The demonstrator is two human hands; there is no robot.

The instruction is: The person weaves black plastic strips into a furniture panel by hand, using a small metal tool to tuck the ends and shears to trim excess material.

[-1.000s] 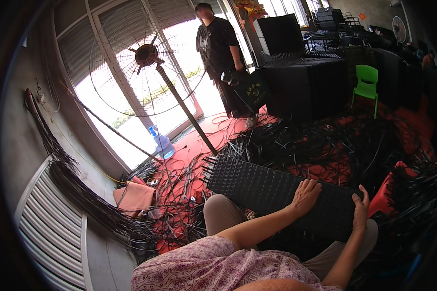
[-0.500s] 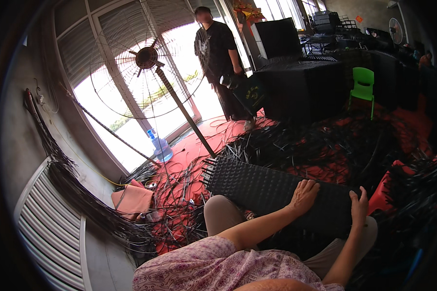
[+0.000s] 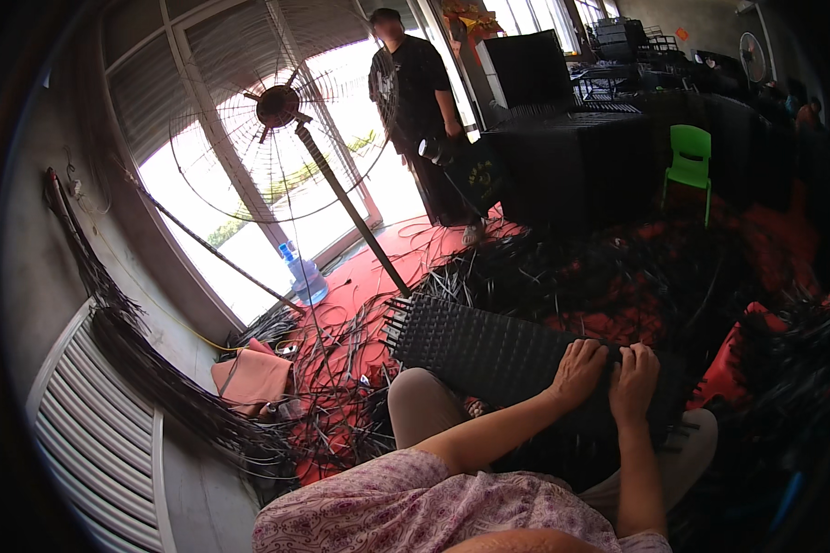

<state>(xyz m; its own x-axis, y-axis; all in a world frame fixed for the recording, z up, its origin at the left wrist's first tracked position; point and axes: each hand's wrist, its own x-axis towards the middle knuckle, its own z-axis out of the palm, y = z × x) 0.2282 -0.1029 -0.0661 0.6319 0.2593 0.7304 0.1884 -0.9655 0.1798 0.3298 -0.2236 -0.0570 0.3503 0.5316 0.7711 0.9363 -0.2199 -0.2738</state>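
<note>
1. Head view, centre to lower right: the black woven panel [image 3: 489, 346] slants across the person's knees. From its left end to the hands the weave looks closed and even, so most of that stretch seems done.
2. At the panel's left end, a row of short ends sticks out; these look unfinished. Its right part is too dark to judge, though a few dark prongs [image 3: 681, 439] show near the right knee.
3. Right of centre, the left hand [image 3: 578, 370] lies on the panel, its fingers loosely bent, a little apart.
4. Just beside it, the right hand [image 3: 634, 376] has its fingers bent down onto the panel, close together; whether they pinch a strip I cannot tell.
5. Around, starting at the left: a pale barred radiator [image 3: 101, 424], hanging black strips [image 3: 189, 419], a pinkish folded item [image 3: 252, 380], a blue jug [image 3: 309, 284] and a large standing fan [image 3: 278, 107], its post ending near the panel's left end, possibly crowding it.
6. Upper middle, a person in dark clothes [image 3: 413, 92] stands well apart.
7. Further right, a heap of loose strips [image 3: 609, 263] could snag the panel; a green chair [image 3: 689, 168] stands beyond.
</note>
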